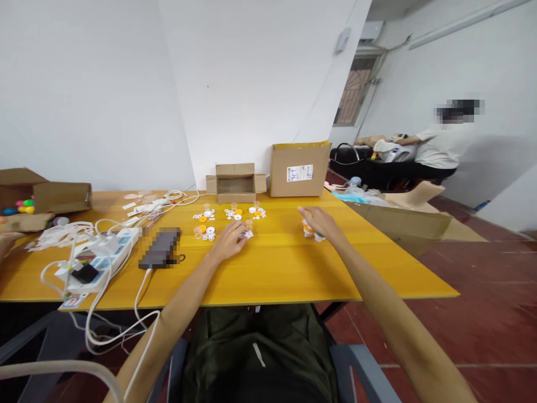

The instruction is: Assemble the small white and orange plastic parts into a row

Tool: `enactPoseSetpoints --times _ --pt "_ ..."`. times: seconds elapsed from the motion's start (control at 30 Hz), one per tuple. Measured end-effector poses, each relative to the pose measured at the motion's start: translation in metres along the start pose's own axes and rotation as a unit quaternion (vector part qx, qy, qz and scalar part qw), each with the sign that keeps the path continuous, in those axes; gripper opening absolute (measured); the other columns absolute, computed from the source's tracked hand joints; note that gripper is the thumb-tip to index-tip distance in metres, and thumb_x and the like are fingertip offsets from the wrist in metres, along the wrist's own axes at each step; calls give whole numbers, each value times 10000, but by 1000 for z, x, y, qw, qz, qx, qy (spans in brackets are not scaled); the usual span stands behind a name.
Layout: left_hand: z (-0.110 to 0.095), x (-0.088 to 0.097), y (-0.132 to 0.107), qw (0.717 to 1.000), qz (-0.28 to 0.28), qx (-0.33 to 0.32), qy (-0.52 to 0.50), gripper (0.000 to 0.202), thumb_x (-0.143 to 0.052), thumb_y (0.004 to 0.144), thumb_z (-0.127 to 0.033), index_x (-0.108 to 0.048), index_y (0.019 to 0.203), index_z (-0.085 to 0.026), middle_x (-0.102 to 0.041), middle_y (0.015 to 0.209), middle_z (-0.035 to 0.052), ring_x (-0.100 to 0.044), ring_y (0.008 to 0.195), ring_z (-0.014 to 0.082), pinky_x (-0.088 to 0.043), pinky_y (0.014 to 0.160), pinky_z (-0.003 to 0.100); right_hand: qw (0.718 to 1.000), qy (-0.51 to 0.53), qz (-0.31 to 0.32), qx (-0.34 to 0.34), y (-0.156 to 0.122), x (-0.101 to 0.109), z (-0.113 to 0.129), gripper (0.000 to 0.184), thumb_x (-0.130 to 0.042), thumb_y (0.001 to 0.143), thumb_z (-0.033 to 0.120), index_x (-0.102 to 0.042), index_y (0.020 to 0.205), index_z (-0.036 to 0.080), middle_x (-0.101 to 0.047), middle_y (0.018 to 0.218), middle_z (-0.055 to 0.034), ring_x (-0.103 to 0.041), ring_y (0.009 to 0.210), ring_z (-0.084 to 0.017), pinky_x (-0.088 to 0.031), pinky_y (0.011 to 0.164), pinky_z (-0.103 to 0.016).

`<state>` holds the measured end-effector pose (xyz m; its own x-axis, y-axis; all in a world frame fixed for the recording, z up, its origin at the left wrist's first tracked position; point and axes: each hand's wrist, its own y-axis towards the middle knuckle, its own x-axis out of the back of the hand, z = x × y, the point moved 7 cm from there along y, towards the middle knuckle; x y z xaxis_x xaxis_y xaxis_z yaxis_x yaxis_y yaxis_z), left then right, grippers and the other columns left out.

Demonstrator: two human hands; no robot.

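My left hand point(230, 240) rests low over the table, its fingers bent and closed at a small white plastic piece point(249, 234). Just beyond those fingertips stands a small clear cup point(249, 224). My right hand point(321, 223) is over a cluster of small capsule-like pieces point(308, 229) in orange, white and teal; its visible fingers are stretched out and the others are hidden. Between and beyond the hands lie groups of small parts: orange discs point(203, 219), white discs point(211, 230), white cut-out pieces point(230, 214) and clear cups point(198, 232).
A small open carton point(236, 197) and a larger box point(298, 170) stand at the back. On the left are a power strip point(119, 257) with white cables, a phone point(161, 248) and a carton of coloured balls point(69, 196). A person point(444, 143) sits at far right.
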<state>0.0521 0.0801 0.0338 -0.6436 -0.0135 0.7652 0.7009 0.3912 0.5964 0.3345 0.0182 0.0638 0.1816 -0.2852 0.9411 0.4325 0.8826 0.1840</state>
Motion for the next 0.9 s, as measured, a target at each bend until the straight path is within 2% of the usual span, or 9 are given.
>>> enactPoseSetpoints --times 0.1,0.23,0.33,0.47,0.63,0.9 --pt "1 -1 0 1000 5 6 0 148 -583 900 -179 -635 1026 -238 -662 1088 69 -628 1062 243 -523 957 402 999 -3 -16 -41 5 11 -16 433 -371 1003 420 -728 1188 260 -737 1243 -114 -665 1176 -289 -490 863 -330" --pt "2 -2 0 1000 10 12 2 178 -586 895 -179 -644 1048 -249 -664 1076 65 -627 1051 246 -523 958 413 995 -29 52 -81 12 9 -37 306 -494 908 307 -788 937 228 -784 1063 -115 -717 1005 -286 -488 730 -309" --pt "2 -2 0 1000 9 8 0 165 -585 898 -178 -644 1035 -249 -664 1069 63 -629 1049 244 -523 952 410 992 -20 102 -74 15 4 -42 198 -591 825 282 -770 781 210 -782 873 -76 -723 861 -242 -462 648 -263" --pt "-1 -1 0 1000 3 -1 -2 123 -586 908 -181 -634 1004 -240 -667 1067 65 -630 1051 240 -521 943 396 990 -4 126 -65 14 3 -39 216 -633 807 311 -706 648 183 -737 744 -54 -703 775 -209 -424 590 -235" --pt "-1 -1 0 1000 3 3 -1 120 -594 905 -186 -640 1001 -242 -668 1064 65 -630 1040 241 -521 938 397 990 -17 117 -78 12 6 -33 192 -652 782 283 -695 617 192 -737 743 -61 -702 776 -215 -430 593 -245" --pt "3 -3 -1 1000 8 14 -4 146 -613 900 -206 -650 1034 -253 -665 1075 65 -630 1044 248 -526 942 408 989 3 81 -122 8 10 -41 197 -673 810 359 -757 688 229 -777 816 -71 -730 848 -239 -462 626 -260"
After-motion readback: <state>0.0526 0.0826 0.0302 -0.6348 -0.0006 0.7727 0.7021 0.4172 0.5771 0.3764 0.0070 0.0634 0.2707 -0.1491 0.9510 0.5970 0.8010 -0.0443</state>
